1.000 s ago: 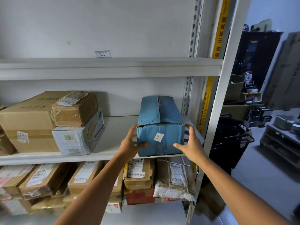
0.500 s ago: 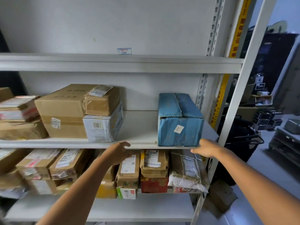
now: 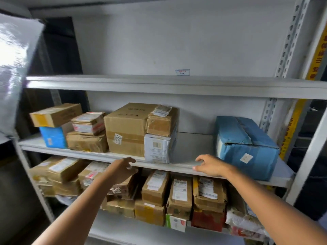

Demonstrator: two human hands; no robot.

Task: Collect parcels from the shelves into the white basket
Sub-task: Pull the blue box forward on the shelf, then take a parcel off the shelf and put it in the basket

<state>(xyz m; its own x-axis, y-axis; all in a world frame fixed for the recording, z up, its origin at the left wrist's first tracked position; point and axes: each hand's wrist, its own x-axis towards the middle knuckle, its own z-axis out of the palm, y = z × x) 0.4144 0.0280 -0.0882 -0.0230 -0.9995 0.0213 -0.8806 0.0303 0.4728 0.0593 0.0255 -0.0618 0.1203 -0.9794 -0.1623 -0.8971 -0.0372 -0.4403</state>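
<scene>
Head view: grey metal shelf (image 3: 192,147) holds parcels (image 3: 123,129) against a white wall (image 3: 159,41).

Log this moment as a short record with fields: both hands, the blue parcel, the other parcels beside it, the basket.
left hand: open, holds nothing, in front of the middle shelf edge
right hand: open, holds nothing, fingers at that same front edge
blue parcel: lies at the shelf's right end, to the right of the right hand, not gripped
other parcels: large brown box; next to it a small brown box stacked on a white box
white basket: not in view
</scene>
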